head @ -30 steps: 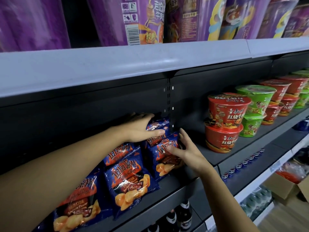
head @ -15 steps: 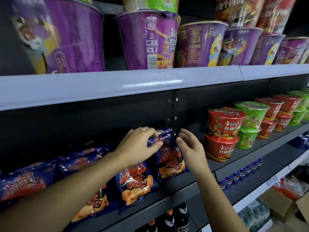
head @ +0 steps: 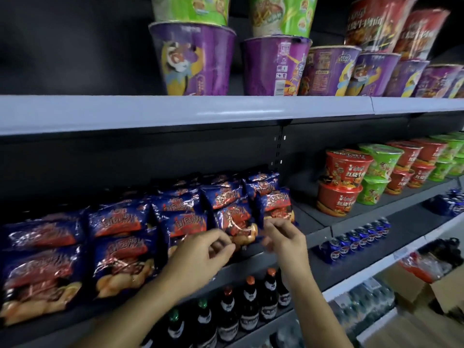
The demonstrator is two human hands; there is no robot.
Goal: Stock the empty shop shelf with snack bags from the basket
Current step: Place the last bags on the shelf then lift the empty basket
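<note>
Mid shelf: dark grey, under a pale grey upper shelf.

Snack bags: blue with red and orange print. Stand in rows from front to back along the left stretch of the mid shelf, packed side by side. Print smeared by blur.

Front bag: upright at the shelf's front edge, at the right end of the run. Neighbour bag just beside it on the right, set a little further back.

Left hand: reaches up from lower left, palm turned away. Grip nearly closed, with thumb and forefinger curled together on the lower left edge of the front bag.

Right hand: comes in from lower right. Grip also nearly closed, with fingers curled over the front bag's lower right corner and thumb beneath. Partly covers the foot of the neighbour bag.

Bare shelf between the bags and the bowl noodles: red and green tubs stacked two high, running off to the right.

Upper shelf: purple cups in a row, with green and red ones stacked on top.

Below: dark bottles under the hands and blue cans to the right.
</note>
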